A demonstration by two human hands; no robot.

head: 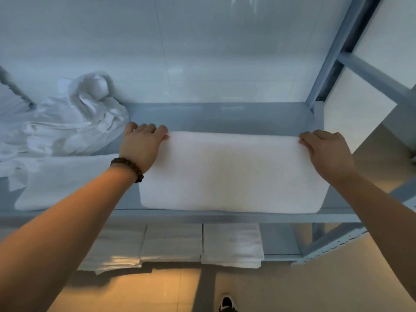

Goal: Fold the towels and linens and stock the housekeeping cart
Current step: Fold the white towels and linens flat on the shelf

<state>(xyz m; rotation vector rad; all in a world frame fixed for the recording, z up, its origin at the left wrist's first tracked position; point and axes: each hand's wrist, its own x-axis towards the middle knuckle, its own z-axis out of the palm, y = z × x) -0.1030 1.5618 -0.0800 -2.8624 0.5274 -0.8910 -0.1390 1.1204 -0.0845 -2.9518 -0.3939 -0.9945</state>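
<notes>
Stands facing a grey-blue metal rack, both bare arms reaching forward over its middle shelf. Holds a folded white towel by its two far corners. Left hand clamped on the far left corner, knuckles up, fingers bent down behind the back edge, thumb against the fabric. Right hand clamped the same way on the far right corner. Hard to tell from this angle: fingertips tucked under the towel or only hooked over its back edge. Towel lying flat on the shelf, long side running left to right, near edge just at the shelf's front lip, top smooth and without creases. Wears a dark bead bracelet on the left wrist. On the same shelf to the left, a second folded towel, just beside the held one and partly hidden by the left forearm. Behind that, a crumpled heap of white linen, unfolded, piled up against the pale back wall. Below, on the lower shelf, three stacks of folded white linens side by side, edges touching, the leftmost with a glossy sheen. Further down, a tan tiled floor and the toe of a dark shoe with white trim at the bottom edge of the view
</notes>
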